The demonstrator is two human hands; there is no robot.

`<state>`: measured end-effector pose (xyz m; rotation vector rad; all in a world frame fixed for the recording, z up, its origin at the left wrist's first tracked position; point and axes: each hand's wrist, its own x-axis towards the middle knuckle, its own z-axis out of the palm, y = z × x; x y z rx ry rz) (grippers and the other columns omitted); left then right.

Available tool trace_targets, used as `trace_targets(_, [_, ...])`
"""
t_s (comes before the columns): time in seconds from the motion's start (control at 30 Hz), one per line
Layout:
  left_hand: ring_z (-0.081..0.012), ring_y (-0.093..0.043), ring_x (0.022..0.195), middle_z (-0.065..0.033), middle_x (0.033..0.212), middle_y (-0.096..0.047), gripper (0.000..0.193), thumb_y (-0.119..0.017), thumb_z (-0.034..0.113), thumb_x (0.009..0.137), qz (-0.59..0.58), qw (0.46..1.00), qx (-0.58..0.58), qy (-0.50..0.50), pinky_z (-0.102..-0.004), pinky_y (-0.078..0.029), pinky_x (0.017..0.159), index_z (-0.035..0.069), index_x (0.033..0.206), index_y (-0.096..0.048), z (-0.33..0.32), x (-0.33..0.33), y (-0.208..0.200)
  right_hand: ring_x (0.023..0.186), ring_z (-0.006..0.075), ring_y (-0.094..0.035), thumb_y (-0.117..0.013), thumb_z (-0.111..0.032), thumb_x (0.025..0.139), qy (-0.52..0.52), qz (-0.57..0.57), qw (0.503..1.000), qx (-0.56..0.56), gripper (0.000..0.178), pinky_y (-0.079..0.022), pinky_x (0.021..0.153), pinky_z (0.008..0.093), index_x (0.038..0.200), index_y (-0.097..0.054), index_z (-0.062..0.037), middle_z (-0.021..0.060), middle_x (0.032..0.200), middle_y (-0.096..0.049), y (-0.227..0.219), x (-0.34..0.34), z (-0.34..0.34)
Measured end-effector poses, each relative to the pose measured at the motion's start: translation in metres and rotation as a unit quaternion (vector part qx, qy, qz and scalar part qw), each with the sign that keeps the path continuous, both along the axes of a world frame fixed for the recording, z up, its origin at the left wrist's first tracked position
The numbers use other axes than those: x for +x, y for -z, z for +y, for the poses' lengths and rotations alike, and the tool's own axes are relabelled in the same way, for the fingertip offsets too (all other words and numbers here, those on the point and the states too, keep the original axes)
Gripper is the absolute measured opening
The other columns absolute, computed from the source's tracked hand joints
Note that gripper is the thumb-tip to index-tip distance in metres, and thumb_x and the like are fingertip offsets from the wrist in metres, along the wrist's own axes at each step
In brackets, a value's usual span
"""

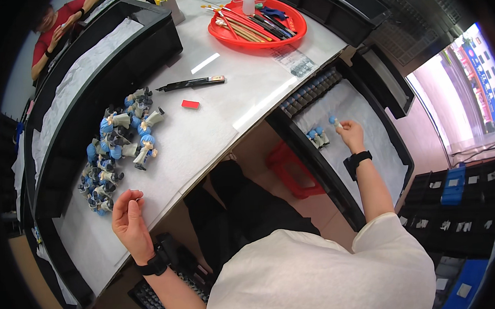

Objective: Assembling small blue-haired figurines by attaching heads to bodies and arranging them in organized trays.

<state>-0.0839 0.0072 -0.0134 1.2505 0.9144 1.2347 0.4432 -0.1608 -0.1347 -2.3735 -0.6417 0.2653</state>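
My right hand [351,135] pinches a small blue-haired figurine [333,120] over the paper-lined black tray [347,100] on the right. Just left of it, a few similar figurines [317,136] stand together on the lining. My left hand [130,220] is above the near left of the white worktable [170,158], thumb and fingertips drawn together; whatever may be between them is too small to make out. Beyond that hand lies a loose pile of blue-and-cream figurines [111,144], many on their sides.
A black pen-like tool [192,83] and a red block [190,104] lie mid-table. Behind them sits a red tray [220,39] of brushes and a bottle [248,2]. Long black bins [159,39] line the left. A red stool [295,172] is below; another person [60,30] works far left.
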Motion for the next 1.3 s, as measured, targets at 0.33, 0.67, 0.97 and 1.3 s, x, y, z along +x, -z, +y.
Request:
trace_targets(0.33, [-0.0135, -0.057, 0.087, -0.0083, 0.092, -0.061, 0.017, -0.054, 0.000, 0.083, 0.010, 0.999, -0.004, -0.043, -0.0243, -0.044, 0.079, -0.001, 0.100, -0.058, -0.001, -0.001, -0.001, 0.061, 0.0180, -0.061, -0.056, -0.023, 0.077, -0.123, 0.053, 0.989, -0.066, 0.028, -0.048, 0.059, 0.0299, 0.088, -0.064, 0.0012, 0.0132, 0.075, -0.064, 0.045, 0.009, 0.001])
trace_targets(0.67, [-0.0107, -0.057, 0.083, -0.0050, 0.089, -0.062, 0.015, -0.054, 0.000, 0.082, 0.118, 0.993, -0.016, 0.009, -0.0222, -0.045, 0.073, -0.001, 0.095, -0.060, -0.007, 0.010, -0.036, 0.058, 0.0011, -0.045, -0.059, -0.010, 0.083, -0.299, 0.158, 0.892, 0.299, 0.014, -0.033, 0.051, 0.0148, 0.095, -0.062, -0.0035, -0.0016, 0.074, -0.059, -0.110, -0.166, 0.097])
trace_targets(0.97, [-0.0267, -0.058, 0.081, -0.0119, 0.092, -0.060, 0.033, -0.051, -0.010, 0.067, 0.585, 0.782, 0.199, -0.078, -0.0313, -0.047, 0.070, 0.003, 0.096, -0.060, 0.050, -0.076, -0.094, 0.069, 0.0078, -0.057, -0.061, -0.001, 0.078, -0.596, 0.353, 0.674, 0.257, 0.011, -0.045, 0.063, 0.0193, 0.088, -0.062, 0.0024, 0.0042, 0.077, -0.062, -0.151, -0.330, 0.144])
trace_targets(1.3, [-0.0297, -0.054, 0.091, -0.0117, 0.091, -0.057, 0.023, -0.059, 0.004, 0.070, 0.560, 0.784, 0.251, -0.091, -0.0364, -0.044, 0.078, 0.006, 0.092, -0.057, 0.047, -0.108, -0.062, 0.072, 0.0067, -0.056, -0.060, -0.008, 0.081, -0.610, 0.425, 0.639, 0.197, 0.014, -0.045, 0.066, 0.0192, 0.092, -0.061, 0.0016, 0.0035, 0.079, -0.062, -0.137, -0.377, 0.177])
